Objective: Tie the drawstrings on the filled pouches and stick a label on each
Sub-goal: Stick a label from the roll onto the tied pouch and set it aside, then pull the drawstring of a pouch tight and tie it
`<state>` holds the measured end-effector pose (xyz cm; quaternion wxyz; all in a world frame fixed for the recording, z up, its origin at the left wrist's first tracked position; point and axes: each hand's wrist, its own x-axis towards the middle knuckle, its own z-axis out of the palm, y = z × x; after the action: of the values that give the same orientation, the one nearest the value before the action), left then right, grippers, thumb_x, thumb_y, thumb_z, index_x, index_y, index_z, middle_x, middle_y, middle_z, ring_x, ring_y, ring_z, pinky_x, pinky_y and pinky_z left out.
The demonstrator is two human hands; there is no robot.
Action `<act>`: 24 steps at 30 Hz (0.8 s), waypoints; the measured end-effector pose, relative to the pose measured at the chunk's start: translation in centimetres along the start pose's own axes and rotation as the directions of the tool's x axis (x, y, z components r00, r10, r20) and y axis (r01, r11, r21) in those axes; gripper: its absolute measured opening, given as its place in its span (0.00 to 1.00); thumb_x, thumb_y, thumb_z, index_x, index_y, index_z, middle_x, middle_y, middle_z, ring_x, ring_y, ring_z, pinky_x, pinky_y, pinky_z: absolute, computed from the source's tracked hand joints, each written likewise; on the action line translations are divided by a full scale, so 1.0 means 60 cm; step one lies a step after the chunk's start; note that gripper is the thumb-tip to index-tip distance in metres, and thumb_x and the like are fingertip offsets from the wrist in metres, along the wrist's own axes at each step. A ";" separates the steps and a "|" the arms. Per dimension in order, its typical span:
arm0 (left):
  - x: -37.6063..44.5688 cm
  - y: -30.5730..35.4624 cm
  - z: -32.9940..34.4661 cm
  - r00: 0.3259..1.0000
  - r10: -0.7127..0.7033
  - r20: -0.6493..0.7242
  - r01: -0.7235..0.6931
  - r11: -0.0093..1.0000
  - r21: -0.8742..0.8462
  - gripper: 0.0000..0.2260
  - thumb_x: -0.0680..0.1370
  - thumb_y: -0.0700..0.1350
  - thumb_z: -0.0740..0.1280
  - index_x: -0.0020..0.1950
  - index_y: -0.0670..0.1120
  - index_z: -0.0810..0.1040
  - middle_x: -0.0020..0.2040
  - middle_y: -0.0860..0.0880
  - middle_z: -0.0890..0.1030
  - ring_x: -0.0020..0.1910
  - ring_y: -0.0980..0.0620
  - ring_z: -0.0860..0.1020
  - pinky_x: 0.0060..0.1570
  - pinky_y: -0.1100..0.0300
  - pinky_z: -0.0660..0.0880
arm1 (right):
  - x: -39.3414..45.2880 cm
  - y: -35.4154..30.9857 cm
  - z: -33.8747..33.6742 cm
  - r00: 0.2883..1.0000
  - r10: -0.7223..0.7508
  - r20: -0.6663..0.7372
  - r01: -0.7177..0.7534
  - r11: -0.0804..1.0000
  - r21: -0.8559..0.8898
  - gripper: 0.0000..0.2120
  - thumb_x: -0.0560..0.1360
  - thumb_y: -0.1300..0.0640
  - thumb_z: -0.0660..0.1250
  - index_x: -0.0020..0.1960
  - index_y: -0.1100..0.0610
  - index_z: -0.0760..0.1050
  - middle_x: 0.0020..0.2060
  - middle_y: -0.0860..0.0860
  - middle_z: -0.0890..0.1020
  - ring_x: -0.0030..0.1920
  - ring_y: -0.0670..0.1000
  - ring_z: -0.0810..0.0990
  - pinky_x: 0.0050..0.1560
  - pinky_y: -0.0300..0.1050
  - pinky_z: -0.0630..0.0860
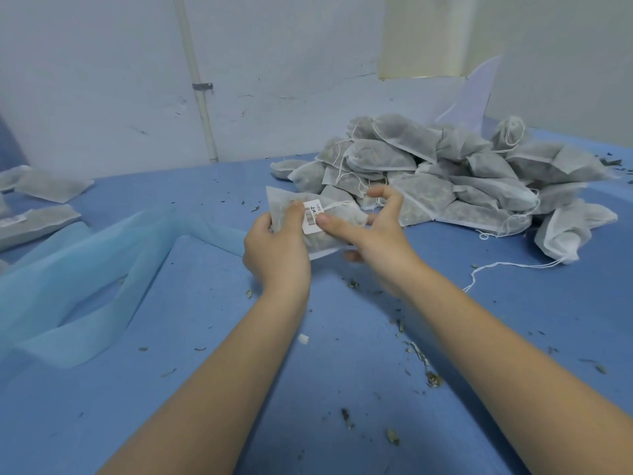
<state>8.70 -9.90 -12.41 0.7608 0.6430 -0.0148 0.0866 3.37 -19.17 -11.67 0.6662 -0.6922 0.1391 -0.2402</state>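
White barcode label (312, 217), pressed by my right hand (373, 241) thumb while left hand (277, 248) grips the pouch (308, 231), may wrinkle or lift near 12 o'clock.

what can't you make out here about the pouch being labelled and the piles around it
Head view, the only one:
- Label on the held pouch: barcode shows, print too small to read.
- Pouch's drawstring knot: hidden behind the right hand.
- Left hand: fingers under the pouch are out of sight.
- Pile of pouches: the count and which are tied are unclear, since they overlap.
- Flat pouches at left: cut off by the frame edge.
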 end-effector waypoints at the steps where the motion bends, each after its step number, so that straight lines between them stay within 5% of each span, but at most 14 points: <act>1: 0.001 0.003 -0.002 1.000 0.003 -0.021 -0.003 1.000 0.021 0.13 0.72 0.51 0.70 0.32 0.46 0.74 0.27 0.54 0.73 0.32 0.51 0.71 0.34 0.58 0.67 | 0.000 -0.001 0.007 1.000 0.003 0.013 -0.004 0.997 0.076 0.27 0.70 0.58 0.76 0.55 0.48 0.59 0.49 0.53 0.79 0.40 0.46 0.79 0.34 0.36 0.75; 4: 0.002 0.015 -0.007 0.997 -0.055 -0.062 0.050 0.996 -0.078 0.12 0.72 0.54 0.70 0.35 0.48 0.73 0.31 0.55 0.77 0.35 0.49 0.77 0.37 0.57 0.73 | 0.006 -0.010 0.036 0.998 -0.040 -0.049 0.051 0.970 0.236 0.22 0.71 0.66 0.73 0.44 0.51 0.60 0.39 0.53 0.76 0.29 0.44 0.74 0.28 0.34 0.70; 8: -0.003 0.025 -0.007 0.984 -0.159 -0.081 0.127 0.943 -0.308 0.09 0.76 0.54 0.65 0.45 0.50 0.69 0.47 0.47 0.81 0.39 0.44 0.83 0.41 0.50 0.80 | 0.039 -0.052 0.107 0.988 0.008 -0.154 0.051 0.927 0.371 0.17 0.72 0.61 0.73 0.43 0.52 0.63 0.42 0.54 0.77 0.24 0.44 0.74 0.32 0.38 0.74; 11: 0.003 0.023 -0.012 0.967 -0.127 -0.221 0.086 0.979 -0.184 0.10 0.79 0.52 0.58 0.50 0.46 0.71 0.46 0.48 0.79 0.44 0.46 0.77 0.41 0.55 0.70 | 0.051 -0.076 0.182 0.938 -0.047 0.343 -0.029 0.976 0.215 0.05 0.76 0.47 0.68 0.49 0.45 0.75 0.50 0.48 0.81 0.44 0.44 0.83 0.53 0.42 0.78; 13: 0.015 0.022 -0.019 0.963 -0.108 -0.249 0.065 0.983 -0.172 0.13 0.80 0.52 0.55 0.53 0.43 0.72 0.46 0.47 0.78 0.45 0.45 0.75 0.41 0.57 0.67 | 0.051 -0.078 0.205 0.860 -0.038 0.508 -0.045 0.988 0.149 0.11 0.80 0.45 0.61 0.56 0.47 0.78 0.56 0.47 0.81 0.55 0.46 0.80 0.60 0.40 0.75; 19: 0.003 0.015 -0.006 0.995 0.033 -0.098 -0.034 0.999 -0.016 0.10 0.80 0.48 0.57 0.39 0.48 0.66 0.35 0.53 0.74 0.37 0.50 0.74 0.37 0.60 0.69 | 0.042 -0.075 0.156 0.892 -0.050 0.449 -0.098 0.949 0.299 0.13 0.81 0.48 0.58 0.54 0.54 0.78 0.51 0.52 0.82 0.50 0.48 0.83 0.56 0.38 0.78; 24: -0.020 0.017 0.037 0.989 0.111 0.098 -0.109 0.994 -0.027 0.11 0.80 0.51 0.59 0.39 0.52 0.70 0.36 0.56 0.78 0.38 0.58 0.77 0.36 0.68 0.71 | 0.015 -0.089 0.065 0.954 -0.048 0.296 -0.064 0.931 0.358 0.11 0.80 0.51 0.61 0.52 0.57 0.78 0.47 0.54 0.83 0.44 0.47 0.83 0.49 0.37 0.79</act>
<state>7.59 -12.03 -11.20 0.7602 0.6364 -0.0889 0.0964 5.44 -15.92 -6.22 0.7971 -0.5847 -0.0076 -0.1510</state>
